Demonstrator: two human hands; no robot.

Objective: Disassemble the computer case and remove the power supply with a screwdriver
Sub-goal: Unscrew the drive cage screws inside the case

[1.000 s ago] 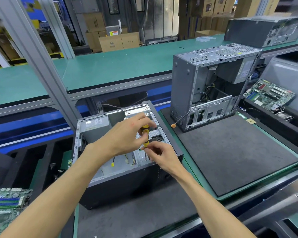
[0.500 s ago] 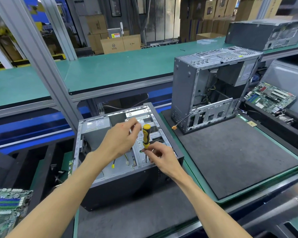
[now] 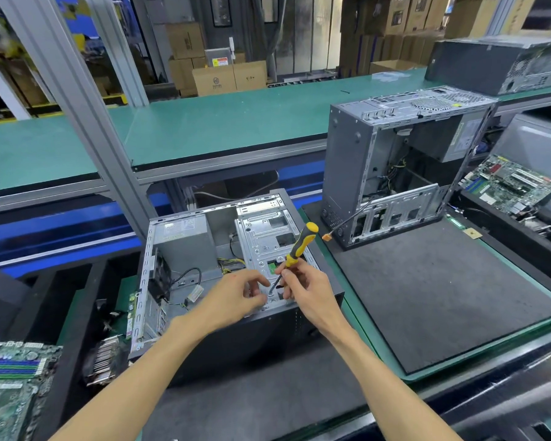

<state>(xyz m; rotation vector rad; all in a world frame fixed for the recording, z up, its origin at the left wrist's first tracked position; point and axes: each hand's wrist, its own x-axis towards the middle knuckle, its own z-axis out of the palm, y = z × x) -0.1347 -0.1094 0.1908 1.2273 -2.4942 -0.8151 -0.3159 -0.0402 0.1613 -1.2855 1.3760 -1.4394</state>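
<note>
An open dark computer case (image 3: pixel 223 332) lies on its side before me, its grey power supply (image 3: pixel 185 240) at the back left corner. My right hand (image 3: pixel 309 291) pinches a yellow-and-black screwdriver (image 3: pixel 299 246) low on its shaft, the handle tilted up to the right. The tip rests on the silver drive cage (image 3: pixel 268 230) near the case's front wall. My left hand (image 3: pixel 239 294) hovers just left of the tip with fingers loosely curled and holds nothing that I can see.
A second open grey case (image 3: pixel 395 167) stands upright on a dark mat (image 3: pixel 442 291) to the right. Motherboards lie at far right (image 3: pixel 509 183) and bottom left (image 3: pixel 10 386). A heatsink (image 3: pixel 105 358) sits left of my case. A green bench (image 3: pixel 204 122) runs behind.
My left hand has let go of the screwdriver handle and dropped beside the tip. The handle has tilted over to the right, held now only by my right hand.
</note>
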